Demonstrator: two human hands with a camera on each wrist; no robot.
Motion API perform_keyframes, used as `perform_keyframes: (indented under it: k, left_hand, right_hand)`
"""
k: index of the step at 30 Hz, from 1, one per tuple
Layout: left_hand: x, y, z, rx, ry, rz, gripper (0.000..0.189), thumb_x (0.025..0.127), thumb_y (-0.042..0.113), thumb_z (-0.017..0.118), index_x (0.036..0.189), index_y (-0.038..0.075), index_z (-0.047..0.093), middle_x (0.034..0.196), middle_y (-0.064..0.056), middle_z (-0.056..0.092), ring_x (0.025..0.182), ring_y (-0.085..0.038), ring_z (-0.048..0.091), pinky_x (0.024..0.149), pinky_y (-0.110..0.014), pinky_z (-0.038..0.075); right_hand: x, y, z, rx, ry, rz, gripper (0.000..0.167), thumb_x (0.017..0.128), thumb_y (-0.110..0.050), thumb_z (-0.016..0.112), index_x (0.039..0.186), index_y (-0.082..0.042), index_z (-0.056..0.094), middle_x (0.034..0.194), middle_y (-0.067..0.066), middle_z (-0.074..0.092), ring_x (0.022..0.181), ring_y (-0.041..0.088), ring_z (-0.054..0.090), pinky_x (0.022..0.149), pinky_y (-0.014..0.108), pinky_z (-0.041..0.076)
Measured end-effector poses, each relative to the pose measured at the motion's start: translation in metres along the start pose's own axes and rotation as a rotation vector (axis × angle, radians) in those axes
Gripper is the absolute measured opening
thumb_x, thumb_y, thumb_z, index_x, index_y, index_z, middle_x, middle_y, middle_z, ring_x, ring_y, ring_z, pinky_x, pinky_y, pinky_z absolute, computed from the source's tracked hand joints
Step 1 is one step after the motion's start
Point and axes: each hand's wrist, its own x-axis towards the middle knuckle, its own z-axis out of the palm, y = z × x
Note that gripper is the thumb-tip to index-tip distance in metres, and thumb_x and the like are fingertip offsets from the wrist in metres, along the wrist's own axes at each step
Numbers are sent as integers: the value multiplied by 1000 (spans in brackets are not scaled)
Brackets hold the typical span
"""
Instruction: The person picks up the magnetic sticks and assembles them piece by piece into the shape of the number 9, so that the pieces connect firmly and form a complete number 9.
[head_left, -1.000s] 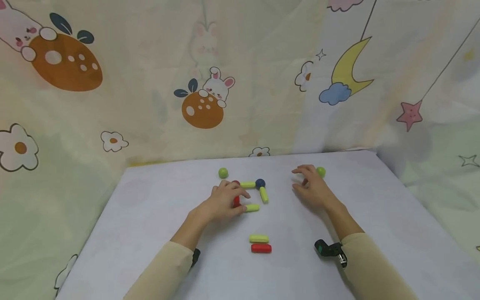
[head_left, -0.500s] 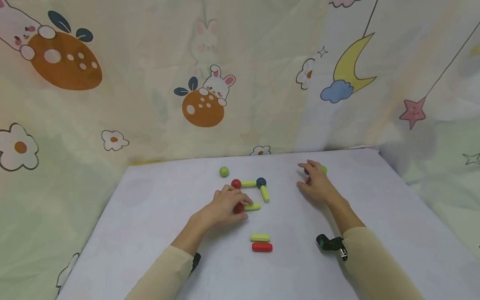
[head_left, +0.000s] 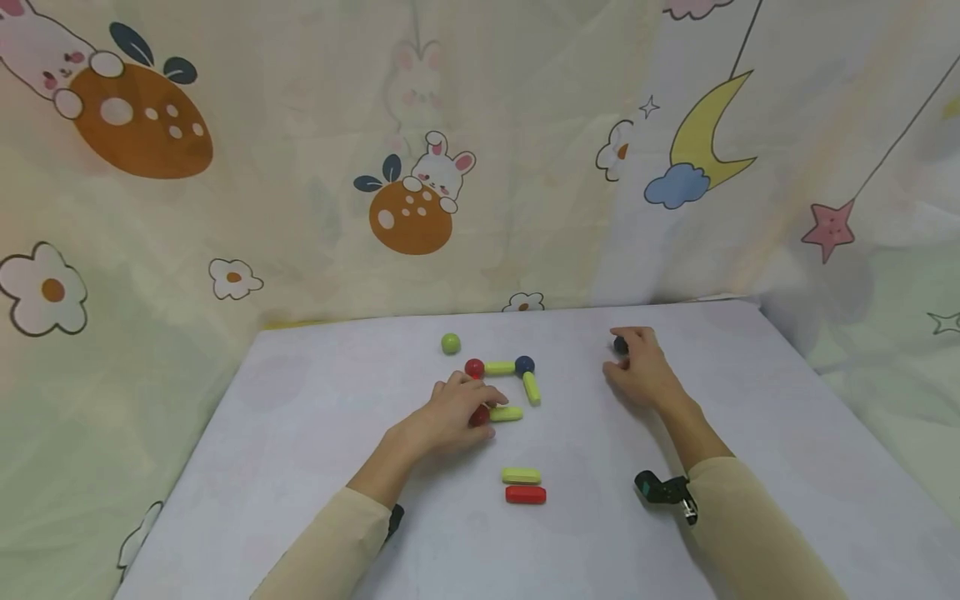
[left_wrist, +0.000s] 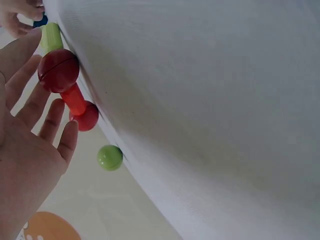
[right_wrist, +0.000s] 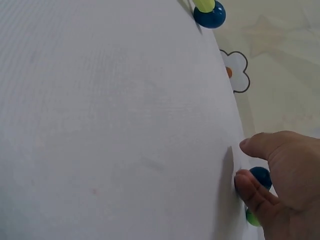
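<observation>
Over the near-left corner of a figure of balls and sticks lies my left hand (head_left: 450,412), its fingers spread loosely about a red ball (left_wrist: 59,70). From that ball run a red stick (left_wrist: 74,100) to another red ball (head_left: 474,367) and a yellow-green stick (head_left: 506,413). A dark blue ball (head_left: 525,366) joins two more yellow-green sticks (head_left: 499,367). Farther right, my right hand (head_left: 645,371) reaches beside a loose dark blue ball (right_wrist: 260,177), thumb and fingers apart. Behind its fingers a green ball (right_wrist: 253,217) shows partly in the right wrist view.
A green ball (head_left: 451,343) sits behind the figure, near the back edge of the white table (head_left: 315,467). Toward the front lie a loose yellow-green stick (head_left: 521,476) and a red stick (head_left: 526,495). A printed cloth (head_left: 315,167) hangs behind the table.
My right hand has shifted to the right, beside the dark blue ball, and now covers the green ball in the head view. My left hand has moved slightly nearer, uncovering the far red ball.
</observation>
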Motion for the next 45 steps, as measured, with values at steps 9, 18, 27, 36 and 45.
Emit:
perform_keyframes:
  k: [9,18,27,36,45]
  left_hand:
    - [6,2,3,95,-7,-28,37,93,28,76,129,22,70,121,3,64,126,-22,44,93,-41,37]
    - [13,6,5,150,-5,-38,31,94,29,73,124,23,72,117,3,64,118,-21,45,93,-41,39]
    - [16,7,7,100,-13,-64,30,93,27,75,123,24,71,110,8,66,122,-21,43,92,-43,36]
    - [18,7,9,99,6,-74,26,93,23,76,119,27,73,104,11,68,122,-20,43,94,-47,32]
    - [19,5,9,55,36,-72,20,93,21,74,113,26,74,100,14,67,118,-19,44,92,-46,30]
  right_hand:
    - [0,-1,-3,-46,12,34,55,95,-14,61,141,12,49,142,39,30,127,56,47,107,62,44]
    - [-4,1,-1,-55,20,-53,40,94,-7,65,132,3,58,132,36,50,105,45,61,91,57,53]
    - [-9,-5,8,-36,4,-128,41,93,-7,68,131,5,59,123,29,60,92,34,66,82,49,55]
    - [-23,-20,17,-11,-21,-109,38,93,-17,73,127,-3,65,117,18,65,86,22,63,74,36,52]
    - [-35,-30,22,14,-62,-132,38,94,-24,75,128,-10,66,117,8,65,88,17,61,77,34,52]
